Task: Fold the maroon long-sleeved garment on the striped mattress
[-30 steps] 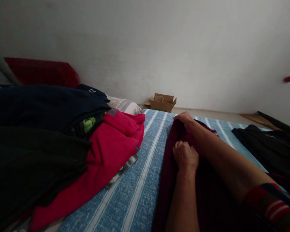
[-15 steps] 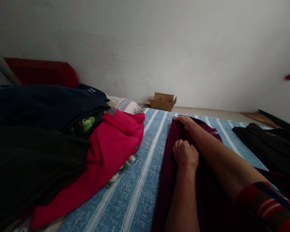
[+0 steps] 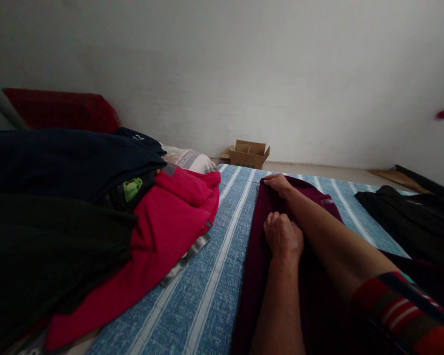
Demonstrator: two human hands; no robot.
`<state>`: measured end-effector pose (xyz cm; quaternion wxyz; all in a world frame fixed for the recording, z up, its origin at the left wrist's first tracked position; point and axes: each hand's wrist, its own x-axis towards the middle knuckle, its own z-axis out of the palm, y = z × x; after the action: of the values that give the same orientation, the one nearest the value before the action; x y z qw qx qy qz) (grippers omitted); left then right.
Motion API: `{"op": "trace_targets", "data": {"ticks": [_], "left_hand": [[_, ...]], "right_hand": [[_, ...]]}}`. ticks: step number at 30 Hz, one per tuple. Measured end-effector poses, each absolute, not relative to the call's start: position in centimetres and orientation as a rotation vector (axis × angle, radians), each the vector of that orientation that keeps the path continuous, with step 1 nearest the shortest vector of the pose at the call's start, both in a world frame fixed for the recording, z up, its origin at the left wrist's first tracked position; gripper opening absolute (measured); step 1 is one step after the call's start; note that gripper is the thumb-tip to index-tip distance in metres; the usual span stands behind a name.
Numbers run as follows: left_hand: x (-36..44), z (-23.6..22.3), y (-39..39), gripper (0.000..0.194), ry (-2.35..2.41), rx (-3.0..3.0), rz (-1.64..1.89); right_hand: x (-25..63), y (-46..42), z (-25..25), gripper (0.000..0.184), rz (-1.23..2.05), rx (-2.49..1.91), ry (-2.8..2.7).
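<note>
A dark maroon garment (image 3: 254,236) lies lengthwise over the blue striped sheet, its near part lost in shadow. At its far left corner, my right hand (image 3: 278,184) is closed on the cloth edge, the arm reaching in from the right in a striped sleeve. Closer to me, my left hand (image 3: 283,237) rests on the garment with fingers curled into the fabric. The fingertips of the left hand are hidden beneath it. A small pale label patch shows on the garment's right side, beyond the right forearm.
Left of the garment is a heap with a pink top (image 3: 170,222), a navy garment (image 3: 66,158) and a dark green garment (image 3: 52,241). Dark clothing (image 3: 410,222) lies on the right. Past the striped sheet (image 3: 207,296), an open cardboard box (image 3: 247,158) stands by the wall.
My right hand has shifted very slightly left with the garment's far corner. The left hand stays in nearly the same place. The view has moved a little.
</note>
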<state>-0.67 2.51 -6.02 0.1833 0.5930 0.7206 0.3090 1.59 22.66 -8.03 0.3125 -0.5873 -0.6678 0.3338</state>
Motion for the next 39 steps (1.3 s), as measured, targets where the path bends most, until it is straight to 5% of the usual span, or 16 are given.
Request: {"op": "trace_targets", "data": {"ticks": [7, 16, 22, 29, 39], "left_hand": [[-0.8, -6.1, 2.3, 0.028, 2.028, 1.699, 0.827], [-0.7, -6.2, 2.5, 0.031, 2.02, 1.703, 0.834], [-0.8, -6.5, 2.9, 0.031, 2.034, 1.729, 0.818], [-1.0, -6.9, 3.4, 0.031, 2.035, 1.727, 0.836], [-2.4, -5.3, 3.9, 0.032, 2.044, 1.65, 0.907]], "right_hand": [[2.3, 23.2, -8.2, 0.017, 0.624, -1.583, -1.927], [2.9, 22.4, -7.4, 0.028, 0.724, -1.562, -2.026], [3.3, 21.8, -7.3, 0.015, 0.546, -1.705, -2.011], [4.7, 21.2, -6.7, 0.031, 0.485, -1.791, -2.01], [7.6, 18.3, -5.1, 0.024, 0.474, -1.602, -2.132]]}}
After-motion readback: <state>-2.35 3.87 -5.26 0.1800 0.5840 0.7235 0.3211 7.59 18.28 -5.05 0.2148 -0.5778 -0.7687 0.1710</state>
